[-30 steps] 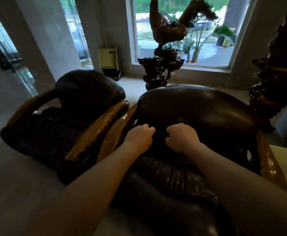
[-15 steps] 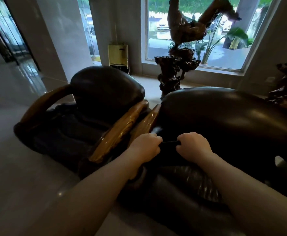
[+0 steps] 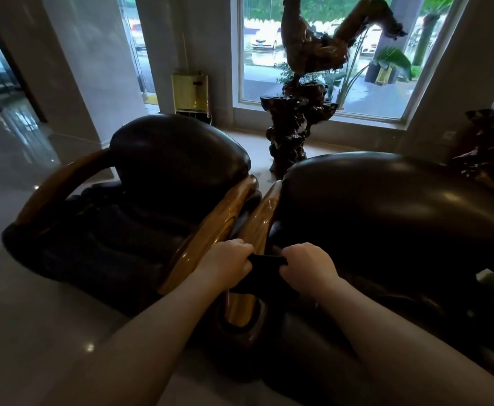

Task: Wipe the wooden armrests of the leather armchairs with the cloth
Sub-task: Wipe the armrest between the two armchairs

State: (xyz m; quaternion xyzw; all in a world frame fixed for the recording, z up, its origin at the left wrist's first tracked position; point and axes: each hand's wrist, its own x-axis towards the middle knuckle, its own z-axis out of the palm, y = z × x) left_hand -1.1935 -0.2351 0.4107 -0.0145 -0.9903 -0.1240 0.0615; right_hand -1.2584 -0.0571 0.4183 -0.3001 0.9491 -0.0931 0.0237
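Observation:
Two dark leather armchairs stand side by side, the left armchair (image 3: pixel 157 206) and the right armchair (image 3: pixel 386 218). Their glossy wooden armrests nearly touch in the middle: the left chair's inner armrest (image 3: pixel 213 230) and the right chair's inner armrest (image 3: pixel 257 227). A dark cloth (image 3: pixel 264 265) is stretched between my fists, draped across the right chair's inner armrest. My left hand (image 3: pixel 226 263) grips one end of it and my right hand (image 3: pixel 308 263) grips the other. The left chair's outer armrest (image 3: pixel 61 183) curves at far left.
A dark carved wooden sculpture (image 3: pixel 304 92) on a root stand rises behind the chairs before a window (image 3: pixel 354 83). Another dark carving (image 3: pixel 491 150) stands at the right. A yellowish box (image 3: pixel 190 92) sits against the wall. Shiny tiled floor (image 3: pixel 20 303) spreads to the left.
The view has shifted left and closer. Both hands, still holding the cloth, have moved from the right chair's seat over to its inner wooden armrest.

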